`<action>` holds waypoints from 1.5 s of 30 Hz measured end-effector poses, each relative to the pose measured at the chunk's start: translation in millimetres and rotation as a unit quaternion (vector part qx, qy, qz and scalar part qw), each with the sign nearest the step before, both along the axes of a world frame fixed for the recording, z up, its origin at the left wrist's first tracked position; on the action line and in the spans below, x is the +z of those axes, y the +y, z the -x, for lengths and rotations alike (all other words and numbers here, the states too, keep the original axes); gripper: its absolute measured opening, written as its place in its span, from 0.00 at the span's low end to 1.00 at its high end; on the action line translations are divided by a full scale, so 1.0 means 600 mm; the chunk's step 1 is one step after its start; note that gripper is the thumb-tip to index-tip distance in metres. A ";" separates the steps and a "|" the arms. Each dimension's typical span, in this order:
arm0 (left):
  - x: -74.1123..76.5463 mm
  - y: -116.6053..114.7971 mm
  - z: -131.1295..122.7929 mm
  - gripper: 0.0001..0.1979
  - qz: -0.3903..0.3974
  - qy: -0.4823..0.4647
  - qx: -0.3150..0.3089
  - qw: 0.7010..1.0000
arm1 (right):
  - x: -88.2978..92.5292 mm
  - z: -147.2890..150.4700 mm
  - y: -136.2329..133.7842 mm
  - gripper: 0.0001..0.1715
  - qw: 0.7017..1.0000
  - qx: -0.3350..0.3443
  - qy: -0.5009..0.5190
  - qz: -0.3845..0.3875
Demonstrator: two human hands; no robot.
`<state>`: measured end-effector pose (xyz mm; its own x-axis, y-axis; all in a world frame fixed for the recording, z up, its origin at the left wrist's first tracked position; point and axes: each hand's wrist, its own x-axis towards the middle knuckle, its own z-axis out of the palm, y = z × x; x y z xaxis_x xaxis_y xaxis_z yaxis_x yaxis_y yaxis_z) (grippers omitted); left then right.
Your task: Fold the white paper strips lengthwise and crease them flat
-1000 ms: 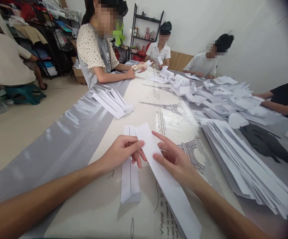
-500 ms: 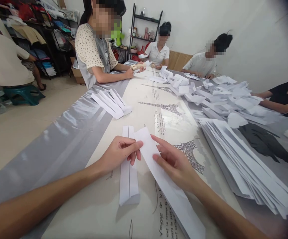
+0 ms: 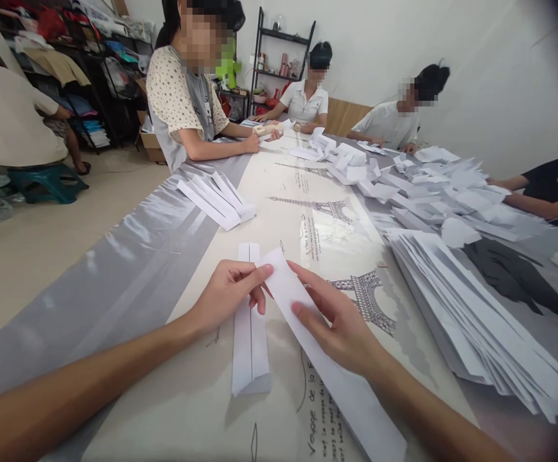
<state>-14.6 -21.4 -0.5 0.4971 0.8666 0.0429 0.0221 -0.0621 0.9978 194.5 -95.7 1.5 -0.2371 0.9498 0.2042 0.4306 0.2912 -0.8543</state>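
A long white paper strip slants from the middle of the view down to the bottom right. My left hand pinches its upper left corner between thumb and fingers. Around its right edge, a little lower, my right hand grips the same strip, thumb on top and fingers behind. Beneath my left hand a folded white paper piece with a dark line down its middle lies on the printed tablecloth; its lower end is folded up.
Several folded papers lie ahead to the left. At right are a stack of long papers, a heap of folded papers and a dark cloth. Several people sit or stand around, one holding a wooden object.
My hands and the held strip's top have shifted slightly left. The strip's lower end has moved a little right. At the far end, a person in white has moved an arm outward.
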 end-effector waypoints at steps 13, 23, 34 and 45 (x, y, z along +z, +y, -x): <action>-0.002 -0.006 0.000 0.21 -0.011 -0.066 -0.061 0.996 | 0.007 0.002 -0.004 0.36 0.991 0.114 -0.055 -0.033; -0.002 -0.006 -0.005 0.21 -0.011 -0.023 -0.047 0.999 | 0.015 0.004 -0.007 0.33 0.992 0.120 -0.024 0.035; -0.004 0.001 -0.001 0.29 -0.076 0.032 0.001 0.997 | 0.016 0.007 0.009 0.17 0.941 0.059 0.212 0.257; 0.003 0.001 -0.002 0.29 -0.031 0.026 -0.028 0.999 | 0.008 0.012 0.010 0.21 0.930 0.079 0.236 0.272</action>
